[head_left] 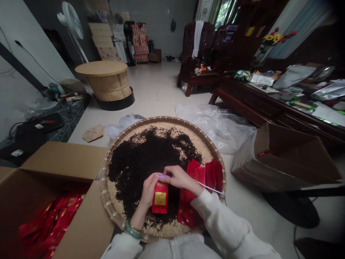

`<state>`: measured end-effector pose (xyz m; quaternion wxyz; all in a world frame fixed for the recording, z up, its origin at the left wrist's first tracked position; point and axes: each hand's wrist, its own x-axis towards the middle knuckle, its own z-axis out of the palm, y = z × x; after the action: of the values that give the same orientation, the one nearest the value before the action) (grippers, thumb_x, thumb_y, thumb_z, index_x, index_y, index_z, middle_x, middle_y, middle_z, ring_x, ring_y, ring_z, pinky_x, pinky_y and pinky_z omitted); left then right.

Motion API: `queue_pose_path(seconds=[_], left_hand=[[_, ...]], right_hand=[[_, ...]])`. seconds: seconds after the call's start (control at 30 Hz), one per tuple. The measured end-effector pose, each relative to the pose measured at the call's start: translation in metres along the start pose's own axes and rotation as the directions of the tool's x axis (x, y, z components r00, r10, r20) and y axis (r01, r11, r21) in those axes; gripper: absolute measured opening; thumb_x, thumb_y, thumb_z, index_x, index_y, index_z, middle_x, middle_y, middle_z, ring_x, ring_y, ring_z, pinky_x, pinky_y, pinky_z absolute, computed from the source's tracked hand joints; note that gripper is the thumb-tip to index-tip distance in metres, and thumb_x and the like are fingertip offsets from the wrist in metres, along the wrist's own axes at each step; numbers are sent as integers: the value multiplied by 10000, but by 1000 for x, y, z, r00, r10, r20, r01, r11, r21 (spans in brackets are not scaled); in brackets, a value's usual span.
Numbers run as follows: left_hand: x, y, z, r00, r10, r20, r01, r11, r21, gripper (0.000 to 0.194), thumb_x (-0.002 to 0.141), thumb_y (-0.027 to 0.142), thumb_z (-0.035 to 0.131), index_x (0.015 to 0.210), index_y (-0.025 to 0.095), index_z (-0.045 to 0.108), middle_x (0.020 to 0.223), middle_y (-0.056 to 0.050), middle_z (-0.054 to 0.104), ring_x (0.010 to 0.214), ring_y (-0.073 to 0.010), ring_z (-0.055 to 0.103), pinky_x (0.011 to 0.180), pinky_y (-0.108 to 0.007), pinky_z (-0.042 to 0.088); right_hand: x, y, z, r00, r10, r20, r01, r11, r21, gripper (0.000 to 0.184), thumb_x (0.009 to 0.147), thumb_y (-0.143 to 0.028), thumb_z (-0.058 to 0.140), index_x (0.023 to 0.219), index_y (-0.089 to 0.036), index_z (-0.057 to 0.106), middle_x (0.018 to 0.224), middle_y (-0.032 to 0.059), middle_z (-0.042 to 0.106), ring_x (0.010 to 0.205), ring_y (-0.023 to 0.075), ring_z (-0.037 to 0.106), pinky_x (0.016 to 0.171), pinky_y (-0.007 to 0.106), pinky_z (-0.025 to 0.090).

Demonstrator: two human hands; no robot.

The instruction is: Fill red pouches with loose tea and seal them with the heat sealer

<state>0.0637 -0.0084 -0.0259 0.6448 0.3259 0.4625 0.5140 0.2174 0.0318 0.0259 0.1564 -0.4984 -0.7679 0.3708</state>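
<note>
A round woven tray holds a pile of dark loose tea leaves. My left hand grips a small red packet with a gold label, held upright over the tray's near side. My right hand pinches at the packet's top edge, fingers closed, with a small pale scoop-like thing between them that I cannot make out well. A stack of empty red packets lies on the tray's right side, and more lie under my right forearm. A green bangle circles my left wrist.
An open cardboard box at the left holds several filled red packets. Another cardboard box lies on its side at the right. Clear plastic sheeting lies beyond the tray. A dark wooden table runs along the right.
</note>
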Motion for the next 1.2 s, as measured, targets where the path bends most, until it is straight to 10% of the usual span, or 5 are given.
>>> queue_pose_path(seconds=[0.5,0.8,1.03,1.2], left_hand=[[14,6,8,999,37,38,-38,999,23,394,716,487,707,875,126,713,834,-71,727,703,-180,643,653,-258,480],[8,6,4,961,-234,148,235,972,12,621,724,679,597,931,94,642,674,-106,735,469,-194,656,445,-255,468],[6,18,-2,933,-343,111,350,935,-53,682,863,646,384,916,36,686,662,-157,745,471,-195,662,459,-252,478],[5,16,3,917,-382,114,393,913,-106,544,898,507,411,955,37,677,688,-155,750,461,-207,664,470,-279,499]], right_hand=[[8,16,-2,998,22,-61,-19,998,59,233,793,-378,662,726,-155,647,644,-14,608,600,113,500,546,206,316],[8,25,-10,990,120,-71,-99,965,244,297,801,-455,630,806,-159,658,687,-1,653,615,127,561,562,215,384],[6,59,-15,967,229,-113,-226,973,42,374,790,-482,658,980,-161,675,924,64,701,807,192,629,685,258,435],[7,39,-6,968,-1,-250,-4,1000,-19,271,929,-374,508,972,-169,680,947,83,686,887,192,619,781,284,445]])
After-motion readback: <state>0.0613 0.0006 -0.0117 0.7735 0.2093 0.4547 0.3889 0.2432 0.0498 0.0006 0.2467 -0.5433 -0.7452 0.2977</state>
